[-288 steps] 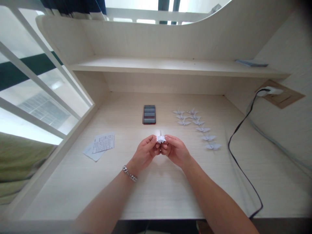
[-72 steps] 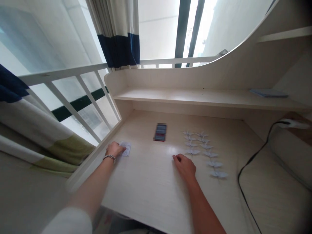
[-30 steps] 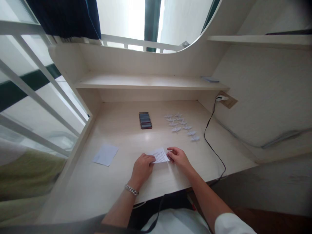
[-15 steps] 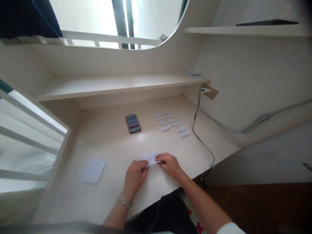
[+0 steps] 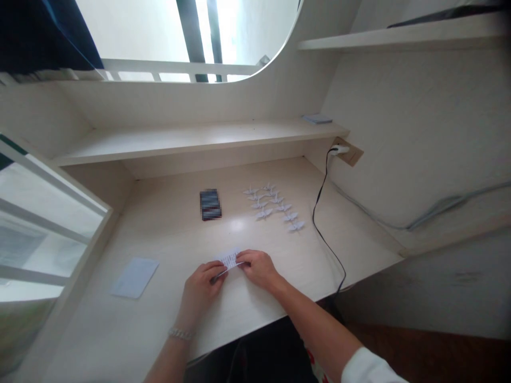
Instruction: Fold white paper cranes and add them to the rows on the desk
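Left hand (image 5: 200,290) and right hand (image 5: 258,268) hold a printed paper slip (image 5: 229,259)
Their bent fingers (image 5: 219,273) pinch its ends closed; the print is unreadable, the dark block (image 5: 210,205) is pixelated

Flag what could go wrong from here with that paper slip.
The printed paper slip looks thin and is pinched between the left hand and the right hand, so pulling the hands apart could crease or tear it. The paper cranes lie just beyond the right hand and look very light, so a wide sweep of that arm might knock the nearest crane out of line.
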The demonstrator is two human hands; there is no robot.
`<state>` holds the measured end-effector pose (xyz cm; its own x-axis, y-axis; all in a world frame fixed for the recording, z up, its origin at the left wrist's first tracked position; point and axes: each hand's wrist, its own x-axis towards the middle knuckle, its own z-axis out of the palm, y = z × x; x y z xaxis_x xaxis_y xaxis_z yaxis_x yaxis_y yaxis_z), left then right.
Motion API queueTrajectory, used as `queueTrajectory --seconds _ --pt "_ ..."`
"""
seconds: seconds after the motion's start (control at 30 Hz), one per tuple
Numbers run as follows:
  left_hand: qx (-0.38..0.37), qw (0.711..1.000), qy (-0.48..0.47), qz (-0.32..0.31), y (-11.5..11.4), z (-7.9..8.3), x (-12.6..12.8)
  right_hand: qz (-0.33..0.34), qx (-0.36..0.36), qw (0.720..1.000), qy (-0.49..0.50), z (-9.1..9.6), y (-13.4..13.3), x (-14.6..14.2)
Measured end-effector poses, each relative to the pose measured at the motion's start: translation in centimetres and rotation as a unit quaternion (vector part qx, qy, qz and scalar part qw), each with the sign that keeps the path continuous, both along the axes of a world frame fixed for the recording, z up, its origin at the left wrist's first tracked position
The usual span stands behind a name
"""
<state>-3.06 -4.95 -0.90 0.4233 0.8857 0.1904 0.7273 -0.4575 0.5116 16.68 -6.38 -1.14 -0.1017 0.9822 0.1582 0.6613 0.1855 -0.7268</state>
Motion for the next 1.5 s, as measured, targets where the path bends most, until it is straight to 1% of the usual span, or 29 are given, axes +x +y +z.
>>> queueTrajectory --seconds 0.13,0.23,0.4,0.47,0.57,0.67,0.77,0.87,1.03,1.2,1.37,1.5 --pt "-0.041 0.999 0.008 0.019 0.3 0.0 0.1 0.036 -0.024 0.999 0.033 0.3 0.6 0.5" --pt "-0.072 0.997 -0.002 0.024 0.5 0.2 0.2 0.041 -0.047 0.996 0.066 0.6 0.7 0.7" --pt "-0.113 0.993 -0.026 0.017 0.9 0.5 -0.1 0.004 -0.108 0.986 0.126 1.0 0.9 0.4" --pt "-0.138 0.989 -0.037 0.028 1.1 0.8 -0.2 -0.018 -0.13 0.982 0.134 1.2 1.0 0.2" --pt "-0.175 0.982 -0.048 0.057 1.0 1.5 0.1 -0.042 -0.151 0.98 0.123 1.4 1.1 -0.1" --pt "-0.18 0.977 -0.064 0.094 0.6 2.0 0.8 -0.066 -0.153 0.982 0.092 1.3 1.1 -0.4" --pt "-0.173 0.971 -0.054 0.158 0.4 1.9 1.5 -0.116 -0.155 0.978 0.071 0.8 1.2 -0.7" --pt "-0.168 0.964 -0.051 0.202 0.4 1.8 1.9 -0.136 -0.157 0.976 0.059 0.5 1.3 -0.9" --pt "-0.184 0.957 -0.032 0.222 0.7 1.7 2.1 -0.158 -0.17 0.972 0.03 0.9 1.4 -1.0" --pt "-0.194 0.949 0.006 0.247 1.0 1.6 2.4 -0.158 -0.191 0.969 0.017 0.8 1.6 -1.0" --pt "-0.196 0.949 0.025 0.247 1.0 1.6 2.5 -0.172 -0.208 0.963 0.001 0.9 1.6 -1.1" --pt "-0.197 0.949 0.033 0.245 1.0 1.6 2.6 -0.17 -0.203 0.964 -0.015 1.1 1.6 -1.3"
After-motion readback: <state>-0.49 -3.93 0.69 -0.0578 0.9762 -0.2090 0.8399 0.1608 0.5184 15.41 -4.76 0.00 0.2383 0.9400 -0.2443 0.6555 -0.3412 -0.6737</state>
